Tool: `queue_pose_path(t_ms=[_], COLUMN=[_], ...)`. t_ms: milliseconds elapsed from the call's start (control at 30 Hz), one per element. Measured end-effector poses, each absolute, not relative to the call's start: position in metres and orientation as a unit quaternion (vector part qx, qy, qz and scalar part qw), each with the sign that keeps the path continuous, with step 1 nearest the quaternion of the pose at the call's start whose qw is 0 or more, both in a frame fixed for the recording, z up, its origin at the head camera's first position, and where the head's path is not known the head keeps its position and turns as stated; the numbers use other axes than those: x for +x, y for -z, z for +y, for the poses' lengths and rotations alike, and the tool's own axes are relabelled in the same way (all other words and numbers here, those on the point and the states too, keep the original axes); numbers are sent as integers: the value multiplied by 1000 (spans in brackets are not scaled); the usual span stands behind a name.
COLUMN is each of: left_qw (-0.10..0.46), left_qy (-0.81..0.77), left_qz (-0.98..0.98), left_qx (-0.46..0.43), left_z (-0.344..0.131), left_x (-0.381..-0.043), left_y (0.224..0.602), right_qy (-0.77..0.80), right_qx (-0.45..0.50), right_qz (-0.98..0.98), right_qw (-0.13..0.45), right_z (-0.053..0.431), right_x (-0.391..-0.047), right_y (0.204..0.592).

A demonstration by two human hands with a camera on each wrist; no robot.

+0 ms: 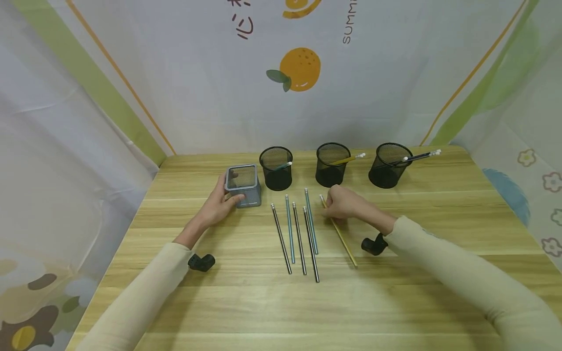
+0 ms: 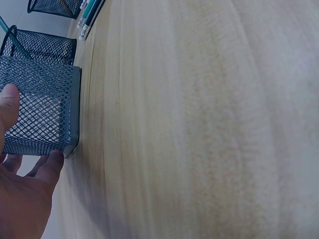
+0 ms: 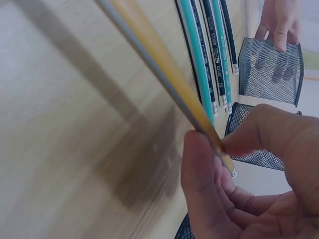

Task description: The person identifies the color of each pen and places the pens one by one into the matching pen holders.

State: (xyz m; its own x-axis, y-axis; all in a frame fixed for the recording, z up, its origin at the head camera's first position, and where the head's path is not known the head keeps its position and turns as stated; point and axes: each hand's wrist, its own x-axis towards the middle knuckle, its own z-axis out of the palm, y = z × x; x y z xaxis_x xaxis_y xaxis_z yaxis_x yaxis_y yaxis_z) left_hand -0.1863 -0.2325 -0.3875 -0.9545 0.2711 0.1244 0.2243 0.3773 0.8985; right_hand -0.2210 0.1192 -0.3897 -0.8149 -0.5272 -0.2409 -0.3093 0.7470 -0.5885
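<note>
My left hand [image 1: 213,207] grips a grey square mesh pen holder [image 1: 249,197] at the table's back left. Its thumb lies on the near side and the other fingers on the outer side, as the left wrist view also shows of the holder [image 2: 37,117]. My right hand [image 1: 345,204] pinches a yellow pencil [image 1: 344,240] near its eraser end, between thumb and fingertips. In the right wrist view the pencil [image 3: 164,64] slants over the table with a shadow beneath. Left of it lie several black pencils [image 1: 281,236] and two teal pencils [image 1: 290,234], erasers pointing away from me.
Three round black mesh cups line the back: the left one [image 1: 277,179] with a teal pencil, the middle one [image 1: 330,176] with yellow pencils, the right one [image 1: 383,176] with black pencils. A white printed curtain [image 1: 210,97] hangs behind the wooden table [image 1: 246,312].
</note>
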Motion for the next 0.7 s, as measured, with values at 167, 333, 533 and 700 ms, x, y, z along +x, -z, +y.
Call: queue_pose_path(t_ms=[167, 333, 533, 700], left_qw=[19, 20, 22, 18], left_qy=[-535, -533, -532, -532], left_qz=[831, 832, 833, 833], left_qx=[152, 152, 152, 153], left_z=[-232, -232, -231, -233], left_x=[-186, -187, -185, -188], left_y=[387, 387, 385, 391], right_qy=[284, 288, 315, 340], right_qx=[-240, -228, -218, -228], right_qz=[909, 912, 904, 893], right_qw=[189, 180, 191, 188], right_z=[126, 133, 144, 152], right_x=[-218, -214, -210, -208], right_y=[389, 387, 387, 387])
